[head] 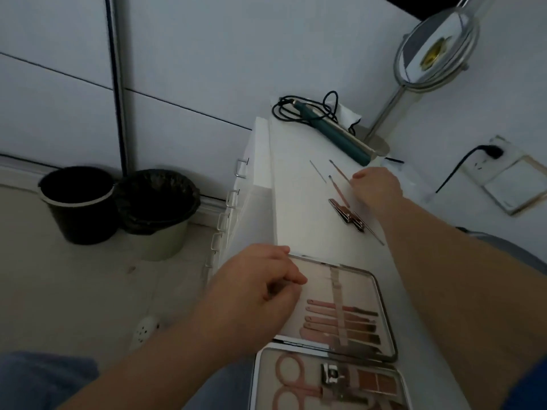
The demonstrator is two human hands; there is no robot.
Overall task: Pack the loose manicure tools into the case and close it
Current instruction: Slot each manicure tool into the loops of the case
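The manicure case lies open near the front of the white cabinet top. Its far half holds several rose-coloured tools under a strap; its near half holds pink scissors and a clipper. My left hand grips the far half's left corner with curled fingers. Farther back lie loose tools: a thin needle, two slim rose sticks, two nail clippers and a thin probe. My right hand reaches over them, its fingertips pinching the end of the farther rose stick.
A green corded device and a round standing mirror stand at the cabinet's far end. Two dark bins sit on the floor at the left. A wall socket with a plug is on the right.
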